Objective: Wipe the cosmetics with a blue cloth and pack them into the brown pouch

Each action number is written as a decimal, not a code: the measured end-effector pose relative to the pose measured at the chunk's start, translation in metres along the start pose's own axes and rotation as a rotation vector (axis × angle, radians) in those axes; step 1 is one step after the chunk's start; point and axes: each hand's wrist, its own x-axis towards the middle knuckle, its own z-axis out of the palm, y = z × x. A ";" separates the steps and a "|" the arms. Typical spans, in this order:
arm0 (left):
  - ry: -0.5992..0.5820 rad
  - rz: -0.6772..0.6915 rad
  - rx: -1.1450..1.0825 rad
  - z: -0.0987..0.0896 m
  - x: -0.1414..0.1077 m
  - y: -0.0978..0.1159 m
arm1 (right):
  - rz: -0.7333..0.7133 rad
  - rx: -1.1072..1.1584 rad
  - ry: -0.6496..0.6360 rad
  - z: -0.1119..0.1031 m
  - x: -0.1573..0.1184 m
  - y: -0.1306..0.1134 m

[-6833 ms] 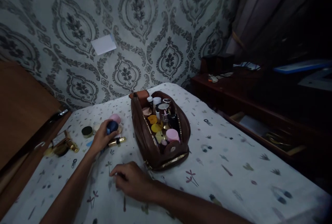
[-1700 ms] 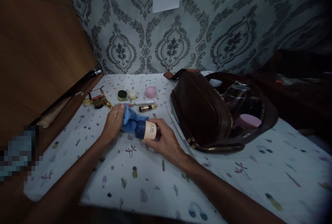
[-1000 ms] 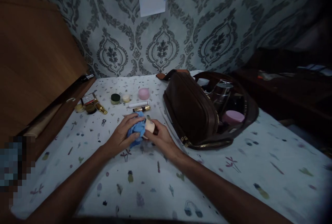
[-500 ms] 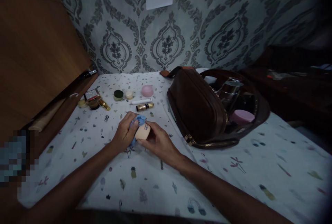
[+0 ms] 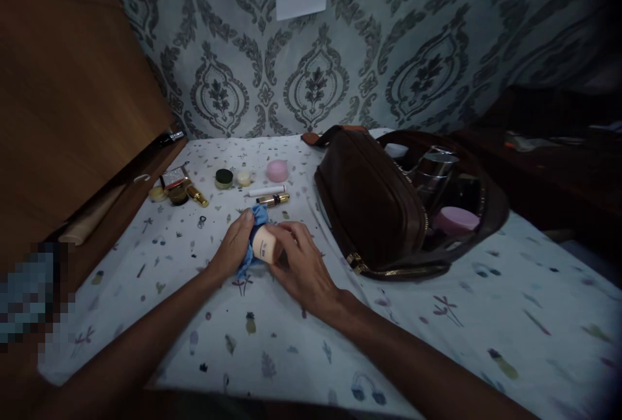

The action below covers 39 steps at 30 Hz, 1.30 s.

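My left hand (image 5: 232, 246) is closed around a crumpled blue cloth (image 5: 247, 264), which wraps one end of a small cream-coloured bottle (image 5: 264, 245) with dark print on its side. The fingers of my right hand (image 5: 302, 264) grip the bottle's other end. Both hands are just above the patterned tablecloth. Beyond them lie a gold-and-black tube (image 5: 273, 199) and a slim white pen-like stick (image 5: 265, 191). Farther back stand a pink round jar (image 5: 277, 171), a small cream jar (image 5: 243, 178) and a jar with a dark lid (image 5: 224, 179).
An open brown toiletry bag (image 5: 372, 206) at the right holds a silver-capped bottle (image 5: 437, 164) and a pink-lidded jar (image 5: 457, 220). Several cosmetics, including a gold tube (image 5: 197, 195), lie at the left near a wooden panel (image 5: 72, 83). Patterned wall behind.
The cream bottle has turned in my hands, so its print now faces me lower down. My right hand has shifted its fingers around the bottle's end.
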 end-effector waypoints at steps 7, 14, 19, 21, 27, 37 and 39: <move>0.011 0.088 0.025 -0.001 -0.004 0.000 | 0.191 0.202 -0.020 -0.001 0.002 0.002; -0.006 0.234 0.102 -0.003 -0.011 0.003 | 0.463 0.393 -0.103 -0.008 0.008 -0.005; -0.039 0.373 0.135 -0.008 -0.013 0.002 | 0.616 0.669 -0.184 -0.012 0.011 -0.008; -0.044 0.423 0.128 -0.010 -0.013 0.002 | 0.692 0.796 -0.238 -0.011 0.011 -0.007; 0.029 0.388 -0.008 -0.009 -0.013 -0.001 | 0.929 1.338 -0.418 -0.004 0.014 -0.005; 0.225 -0.002 -0.127 -0.006 -0.007 0.008 | 0.794 1.318 -0.455 0.001 0.008 -0.008; 0.235 0.009 -0.095 -0.006 -0.008 0.010 | 0.714 1.213 -0.422 0.003 0.006 -0.009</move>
